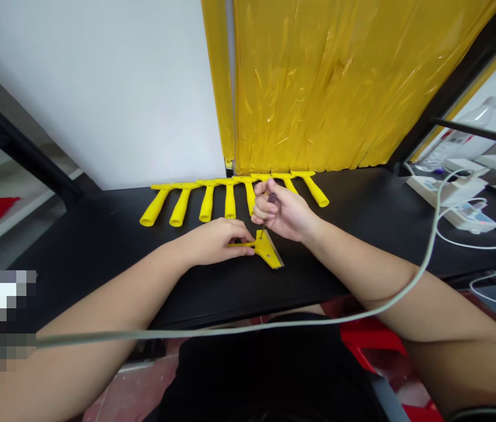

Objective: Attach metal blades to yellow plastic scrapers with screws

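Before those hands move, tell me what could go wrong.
The thin tool in the right hand could slip off the yellow scraper and jab the left hand gripping it close by. The scraper's silvery edge looks exposed and might cut skin if the scraper twists. The pale cable crossing the foreground could snag.

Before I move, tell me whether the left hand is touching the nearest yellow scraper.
Touching. The head view shows the left hand with thumb and fingers closed on the yellow scraper at its handle.
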{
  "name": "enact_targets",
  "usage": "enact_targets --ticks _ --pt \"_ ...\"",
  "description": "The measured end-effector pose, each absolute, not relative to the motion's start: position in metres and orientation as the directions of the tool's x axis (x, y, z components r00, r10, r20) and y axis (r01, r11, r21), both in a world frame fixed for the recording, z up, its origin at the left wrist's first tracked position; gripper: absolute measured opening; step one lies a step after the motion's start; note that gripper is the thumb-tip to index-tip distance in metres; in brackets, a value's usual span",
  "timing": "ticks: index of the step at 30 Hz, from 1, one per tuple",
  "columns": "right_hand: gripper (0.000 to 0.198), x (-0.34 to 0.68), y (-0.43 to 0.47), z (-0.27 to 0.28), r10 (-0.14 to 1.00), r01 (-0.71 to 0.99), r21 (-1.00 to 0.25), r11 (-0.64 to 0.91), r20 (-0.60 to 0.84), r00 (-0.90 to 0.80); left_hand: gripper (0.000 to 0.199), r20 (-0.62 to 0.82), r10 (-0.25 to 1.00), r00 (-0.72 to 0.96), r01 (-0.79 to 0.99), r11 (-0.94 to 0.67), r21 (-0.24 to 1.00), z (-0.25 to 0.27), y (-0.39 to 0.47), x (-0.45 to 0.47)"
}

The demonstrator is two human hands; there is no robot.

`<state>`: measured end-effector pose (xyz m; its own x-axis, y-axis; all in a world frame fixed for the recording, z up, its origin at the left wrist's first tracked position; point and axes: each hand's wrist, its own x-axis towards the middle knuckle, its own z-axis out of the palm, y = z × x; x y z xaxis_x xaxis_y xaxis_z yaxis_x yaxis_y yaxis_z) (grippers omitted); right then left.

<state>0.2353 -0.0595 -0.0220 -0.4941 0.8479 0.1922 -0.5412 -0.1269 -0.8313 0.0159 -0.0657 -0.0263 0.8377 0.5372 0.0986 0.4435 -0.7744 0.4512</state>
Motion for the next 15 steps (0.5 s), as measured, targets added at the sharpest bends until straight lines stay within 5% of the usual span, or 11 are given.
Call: enact_targets --ticks 15 --pt "0.023 0.2371 -0.0645 -0.0193 0.815 -0.531 -0.831 -0.167 0.187 -0.548 0.024 0.095 0.520 0.849 0.450 -0.805 0.387 -0.0212 -0.0726 0.0155"
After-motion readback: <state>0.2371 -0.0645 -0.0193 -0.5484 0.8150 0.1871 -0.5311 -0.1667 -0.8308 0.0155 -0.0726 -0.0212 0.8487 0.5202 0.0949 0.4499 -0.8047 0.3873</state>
